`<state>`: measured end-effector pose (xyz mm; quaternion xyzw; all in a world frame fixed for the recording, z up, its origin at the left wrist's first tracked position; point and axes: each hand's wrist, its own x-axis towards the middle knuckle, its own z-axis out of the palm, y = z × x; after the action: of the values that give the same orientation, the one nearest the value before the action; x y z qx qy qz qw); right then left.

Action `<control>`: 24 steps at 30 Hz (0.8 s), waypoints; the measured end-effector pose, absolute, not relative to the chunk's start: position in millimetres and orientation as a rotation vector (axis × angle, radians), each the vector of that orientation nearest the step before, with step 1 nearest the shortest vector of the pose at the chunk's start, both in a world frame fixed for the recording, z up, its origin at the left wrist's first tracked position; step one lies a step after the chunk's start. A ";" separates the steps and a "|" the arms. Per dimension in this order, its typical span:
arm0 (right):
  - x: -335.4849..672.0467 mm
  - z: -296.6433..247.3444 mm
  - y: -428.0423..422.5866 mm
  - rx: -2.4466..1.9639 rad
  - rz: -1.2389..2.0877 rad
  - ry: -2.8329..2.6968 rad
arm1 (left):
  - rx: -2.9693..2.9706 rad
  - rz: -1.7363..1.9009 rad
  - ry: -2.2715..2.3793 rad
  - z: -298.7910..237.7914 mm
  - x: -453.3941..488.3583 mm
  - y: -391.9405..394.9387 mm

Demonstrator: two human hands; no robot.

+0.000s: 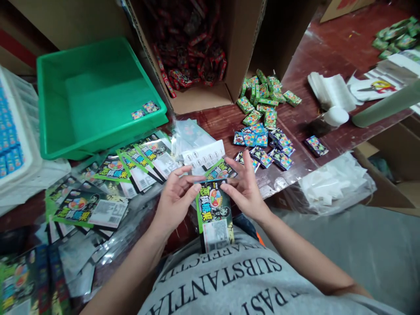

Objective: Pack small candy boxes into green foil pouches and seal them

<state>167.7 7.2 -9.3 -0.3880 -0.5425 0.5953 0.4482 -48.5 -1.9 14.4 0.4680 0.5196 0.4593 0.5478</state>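
Note:
Close to my body I hold a printed black and green carton with colourful lettering, its lower end reaching down to my grey shirt. At its top left edge, my left hand pinches it between thumb and fingers. My right hand grips the top right edge with the thumb, its other fingers partly spread. A thin blue edge shows along the carton's top. Just beyond it lies a white sheet of round stickers. Small blue boxes and dark purple boxes lie beyond my right hand.
Left of me, flat printed cartons overlap on plastic. Behind them stands a green bin holding two small boxes. A cardboard box contains red packets; small green boxes lie nearby. Scissors and a plastic bag are at right.

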 end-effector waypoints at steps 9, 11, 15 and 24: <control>171.8 17.4 19.6 -1.030 1.611 -1.223 | 1.270 0.892 1.280 46.8 -45.4 2.2; 169.7 23.7 22.6 -1.033 1.652 -1.128 | 1.244 0.879 1.307 52.8 -42.2 6.4; 166.5 30.9 29.8 -1.073 1.756 -0.929 | 1.210 0.821 1.323 60.4 -43.8 18.7; 187.2 35.6 21.9 -0.990 1.768 -0.999 | 1.265 0.781 1.068 56.7 -53.7 13.7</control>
<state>187.2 21.9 35.6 -0.3963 -0.4000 0.7076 0.4269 -53.7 13.7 56.7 0.5479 0.4626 0.3383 0.6094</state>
